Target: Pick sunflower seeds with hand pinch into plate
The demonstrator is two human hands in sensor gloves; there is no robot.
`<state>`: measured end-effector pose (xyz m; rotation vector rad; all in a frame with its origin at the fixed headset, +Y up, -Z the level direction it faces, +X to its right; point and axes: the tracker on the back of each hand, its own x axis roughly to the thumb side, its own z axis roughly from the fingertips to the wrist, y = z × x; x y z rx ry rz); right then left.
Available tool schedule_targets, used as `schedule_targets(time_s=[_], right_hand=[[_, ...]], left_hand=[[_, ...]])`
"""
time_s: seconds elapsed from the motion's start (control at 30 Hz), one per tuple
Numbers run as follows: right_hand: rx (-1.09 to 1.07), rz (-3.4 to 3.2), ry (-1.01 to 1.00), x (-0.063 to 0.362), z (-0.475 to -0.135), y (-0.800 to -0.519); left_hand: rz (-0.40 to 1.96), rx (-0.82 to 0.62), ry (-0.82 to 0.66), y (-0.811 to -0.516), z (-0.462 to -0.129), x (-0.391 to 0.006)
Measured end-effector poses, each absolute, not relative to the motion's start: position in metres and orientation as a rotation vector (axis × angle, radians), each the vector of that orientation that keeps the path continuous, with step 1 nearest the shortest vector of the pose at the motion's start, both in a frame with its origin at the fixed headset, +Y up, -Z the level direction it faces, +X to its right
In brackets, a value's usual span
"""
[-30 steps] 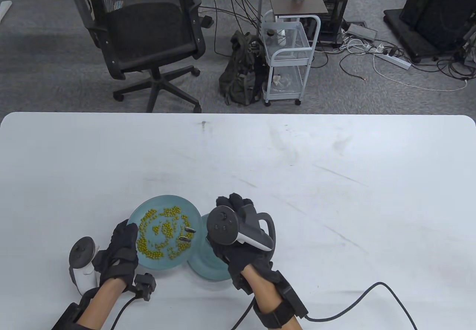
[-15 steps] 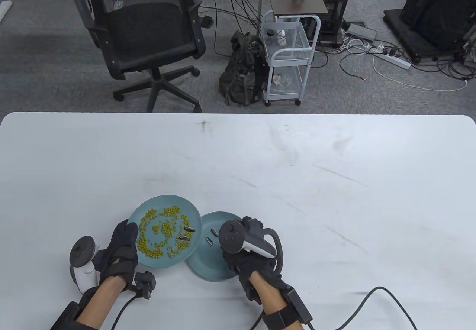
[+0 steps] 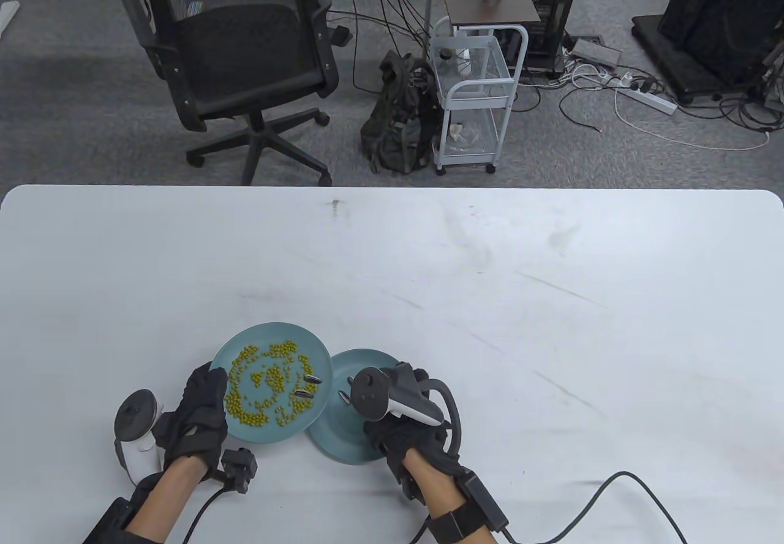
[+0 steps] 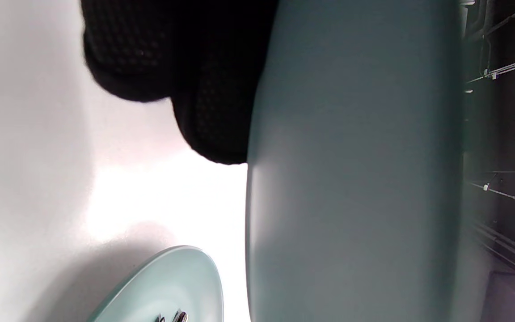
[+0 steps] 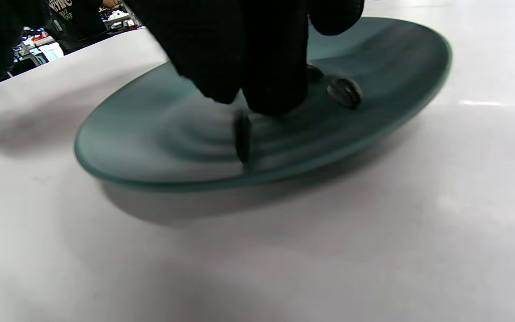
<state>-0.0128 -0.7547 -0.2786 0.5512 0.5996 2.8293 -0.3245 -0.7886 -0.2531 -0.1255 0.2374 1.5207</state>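
The left hand (image 3: 199,412) holds the bean plate (image 3: 272,381) tilted so seeds (image 3: 306,386) show. Right hand (image 3: 401,424) is over the empty plate (image 3: 346,440); a seed (image 5: 242,136) lies just under its fingertips (image 5: 275,96), whether grip released I cannot tell.

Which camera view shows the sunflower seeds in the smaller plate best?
The right wrist view: sunflower seeds lie close on the smaller plate, under the right hand. The table view shows one seed small; the left wrist view only glimpses them.
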Motion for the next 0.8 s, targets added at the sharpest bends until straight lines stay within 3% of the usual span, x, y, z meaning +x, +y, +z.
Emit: schedule_targets(time_s=[0.8], right_hand=[[0.516,2.808,0.58,-0.0076,-0.2799,-0.7516]], left_hand=[[1.51,-0.128,0.234,-0.79,-0.2536,-0.3234]])
